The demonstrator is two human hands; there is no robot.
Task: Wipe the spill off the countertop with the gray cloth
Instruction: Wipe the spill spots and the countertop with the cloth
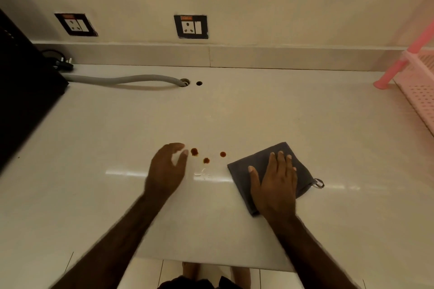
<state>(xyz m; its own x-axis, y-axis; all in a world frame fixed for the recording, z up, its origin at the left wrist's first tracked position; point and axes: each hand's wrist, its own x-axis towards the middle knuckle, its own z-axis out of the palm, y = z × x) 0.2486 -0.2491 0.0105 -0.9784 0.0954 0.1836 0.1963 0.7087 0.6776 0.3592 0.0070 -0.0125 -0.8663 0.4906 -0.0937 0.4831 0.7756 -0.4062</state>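
Three small reddish-brown drops of spill (206, 160) lie on the white countertop (234, 112) near its front, with a faint clear wet smear just below them. To their right lies the gray cloth (258, 162), folded flat, with a small hanging loop at its right corner. My right hand (274, 183) rests flat on the cloth, fingers spread, palm down. My left hand (166, 169) hovers just left of the drops, fingers loosely curled and apart, holding nothing.
A gray corrugated hose (122, 79) runs along the back into a hole beside a second small hole (199, 83). A black appliance (23, 91) stands at the left, a pink plastic rack (415, 82) at the right. Two wall sockets sit above the backsplash.
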